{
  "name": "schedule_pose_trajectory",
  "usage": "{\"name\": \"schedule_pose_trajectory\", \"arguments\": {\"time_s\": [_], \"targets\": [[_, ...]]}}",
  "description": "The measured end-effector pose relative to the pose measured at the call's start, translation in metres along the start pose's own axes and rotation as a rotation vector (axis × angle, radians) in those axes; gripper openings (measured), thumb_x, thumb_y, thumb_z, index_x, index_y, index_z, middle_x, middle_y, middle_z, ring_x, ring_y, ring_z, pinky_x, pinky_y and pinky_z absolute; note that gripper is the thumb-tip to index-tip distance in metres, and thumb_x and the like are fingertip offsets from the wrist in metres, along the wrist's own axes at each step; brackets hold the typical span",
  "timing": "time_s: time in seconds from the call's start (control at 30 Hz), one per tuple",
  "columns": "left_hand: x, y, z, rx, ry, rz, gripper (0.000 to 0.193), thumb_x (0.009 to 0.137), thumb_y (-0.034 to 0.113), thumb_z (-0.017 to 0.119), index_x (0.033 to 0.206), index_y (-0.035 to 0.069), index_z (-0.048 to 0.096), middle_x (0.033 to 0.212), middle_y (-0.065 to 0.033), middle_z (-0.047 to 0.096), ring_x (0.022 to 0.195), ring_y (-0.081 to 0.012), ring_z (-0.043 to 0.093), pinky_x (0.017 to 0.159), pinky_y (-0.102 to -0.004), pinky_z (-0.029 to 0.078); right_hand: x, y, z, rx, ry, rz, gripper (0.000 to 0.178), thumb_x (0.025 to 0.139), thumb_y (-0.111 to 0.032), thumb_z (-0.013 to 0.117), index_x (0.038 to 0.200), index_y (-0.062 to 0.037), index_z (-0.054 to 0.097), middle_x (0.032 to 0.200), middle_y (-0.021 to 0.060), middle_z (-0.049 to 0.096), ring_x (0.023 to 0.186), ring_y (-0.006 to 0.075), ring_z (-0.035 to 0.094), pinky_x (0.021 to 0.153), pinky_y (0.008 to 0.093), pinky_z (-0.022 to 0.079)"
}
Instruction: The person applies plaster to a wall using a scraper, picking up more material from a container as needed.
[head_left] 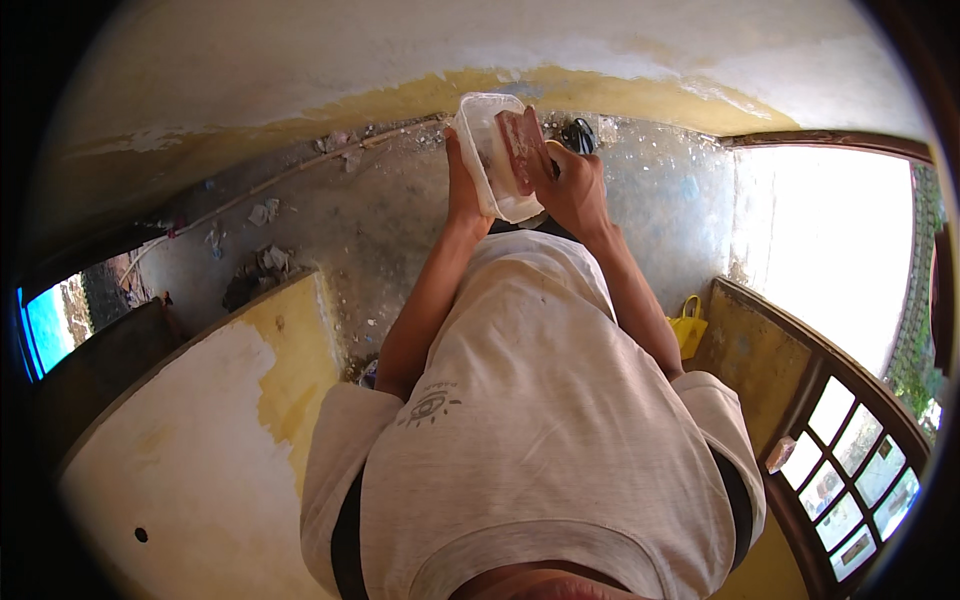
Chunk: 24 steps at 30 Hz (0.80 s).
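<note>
A white, rectangular plastic tub (473, 150) is tilted in front of my chest. My left hand (465, 190) is closed on its left side, with the thumb up along the wall. In my right hand (578, 195) is a flat, reddish-brown scraper (516, 152) with pale smears on its face. Its broad blade sits over the tub's opening, and the fingers wrap round its right end. Whitish stuff shows inside the tub, partly hidden behind the scraper.
Ahead stands a wall (400, 60) with patchy white over yellow paint. Debris (262, 265) and a long thin pole (270, 180) lie on the concrete floor at left. A dark object (578, 136) is beyond my right hand. A yellow bag (688, 325) sits near the paned window (850, 470).
</note>
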<state>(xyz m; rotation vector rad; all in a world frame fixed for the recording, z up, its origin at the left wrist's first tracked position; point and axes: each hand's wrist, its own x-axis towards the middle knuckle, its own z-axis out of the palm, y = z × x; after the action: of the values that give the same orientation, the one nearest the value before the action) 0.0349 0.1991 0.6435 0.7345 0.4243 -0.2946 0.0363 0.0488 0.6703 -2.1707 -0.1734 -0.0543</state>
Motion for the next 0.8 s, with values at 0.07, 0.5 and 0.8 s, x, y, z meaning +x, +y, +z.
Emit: {"name": "schedule_pose_trajectory", "arguments": {"time_s": [0.07, 0.5, 0.8], "targets": [[-0.001, 0.002, 0.001, -0.020, 0.016, 0.001, 0.078, 0.101, 0.072, 0.026, 0.147, 0.012, 0.044, 0.133, -0.0101, 0.058, 0.122, -0.0242, 0.060, 0.102, -0.0420, 0.053, -0.001, -0.003, 0.003, 0.036, 0.049, -0.021, 0.026, 0.089, -0.017, 0.067, 0.073, 0.0014, 0.059, 0.063, 0.0226, 0.056, 0.054, 0.0412, 0.056, 0.053, 0.0417, 0.046], [0.008, -0.003, -0.016, 0.019, 0.057, 0.050, 0.083, 0.099, 0.075, 0.024, 0.147, 0.010, 0.045, 0.138, -0.0114, 0.058, 0.126, -0.0254, 0.059, 0.106, -0.0421, 0.049, 0.000, -0.001, 0.000, -0.015, 0.048, -0.028, 0.025, 0.090, -0.016, 0.065, 0.073, 0.0008, 0.061, 0.062, 0.0223, 0.057, 0.056, 0.0390, 0.063, 0.051, 0.0394, 0.047], [0.009, -0.002, -0.015, -0.022, -0.049, -0.003, 0.084, 0.099, 0.075, 0.027, 0.149, 0.010, 0.040, 0.139, -0.0124, 0.054, 0.125, -0.0261, 0.059, 0.105, -0.0445, 0.051, 0.007, 0.012, -0.004, 0.084, 0.088, 0.040, 0.029, 0.090, -0.018, 0.067, 0.071, 0.0025, 0.058, 0.057, 0.0192, 0.051, 0.047, 0.0307, 0.037, 0.049, 0.0370, 0.042]]}}
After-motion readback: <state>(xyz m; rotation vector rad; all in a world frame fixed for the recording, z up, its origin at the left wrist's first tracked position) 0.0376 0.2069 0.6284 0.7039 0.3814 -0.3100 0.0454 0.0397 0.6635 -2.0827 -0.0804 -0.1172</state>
